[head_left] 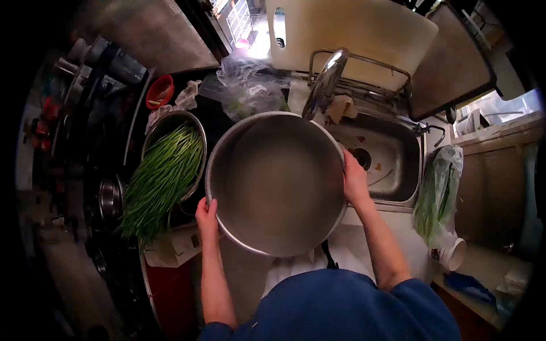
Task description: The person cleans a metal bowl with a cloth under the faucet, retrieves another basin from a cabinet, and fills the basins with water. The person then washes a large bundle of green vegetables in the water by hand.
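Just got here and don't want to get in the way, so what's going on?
A person is holding a large round metal pot by its sides, left hand and right hand opposite each other, beside the sink. To the left, long green stalks spill over the edge of a metal bowl. Bagged greens are right of the sink.

On the left we see long green stalks heaped in a metal bowl, spilling over its rim. Behind it we note a small red bowl, clear plastic bags further right. At the back, we have a big pale board upright behind a wire rack. Far right: bagged greens, white tub at their lower end, something blue below, unclear what.
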A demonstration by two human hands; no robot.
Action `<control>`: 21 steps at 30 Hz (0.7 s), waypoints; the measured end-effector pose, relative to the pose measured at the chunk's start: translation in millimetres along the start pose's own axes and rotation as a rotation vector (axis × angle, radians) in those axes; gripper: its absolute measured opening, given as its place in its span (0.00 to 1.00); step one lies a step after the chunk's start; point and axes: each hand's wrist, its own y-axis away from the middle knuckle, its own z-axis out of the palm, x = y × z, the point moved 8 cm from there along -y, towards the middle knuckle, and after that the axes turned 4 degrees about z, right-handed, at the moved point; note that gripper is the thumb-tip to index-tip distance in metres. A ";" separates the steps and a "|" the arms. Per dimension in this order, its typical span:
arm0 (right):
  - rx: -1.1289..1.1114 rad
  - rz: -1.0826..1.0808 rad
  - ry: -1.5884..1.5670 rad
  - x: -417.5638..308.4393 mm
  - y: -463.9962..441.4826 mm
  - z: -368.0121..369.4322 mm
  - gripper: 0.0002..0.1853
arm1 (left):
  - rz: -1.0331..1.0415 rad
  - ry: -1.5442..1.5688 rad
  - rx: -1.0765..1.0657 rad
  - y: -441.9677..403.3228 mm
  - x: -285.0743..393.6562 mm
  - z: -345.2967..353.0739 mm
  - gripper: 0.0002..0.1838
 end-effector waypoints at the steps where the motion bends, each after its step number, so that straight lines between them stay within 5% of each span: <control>1: 0.058 0.012 -0.036 3.8 5.6 -2.8 0.27 | 0.010 -0.087 0.007 -0.3 -3.5 0.6 0.15; 8: 0.114 0.127 -0.431 56.3 18.3 -2.7 0.21 | 0.183 -0.124 0.046 19.2 77.9 21.8 0.16; 21: -0.009 0.356 -0.428 141.4 73.3 -50.0 0.24 | 0.101 0.015 -0.219 59.7 147.8 112.7 0.17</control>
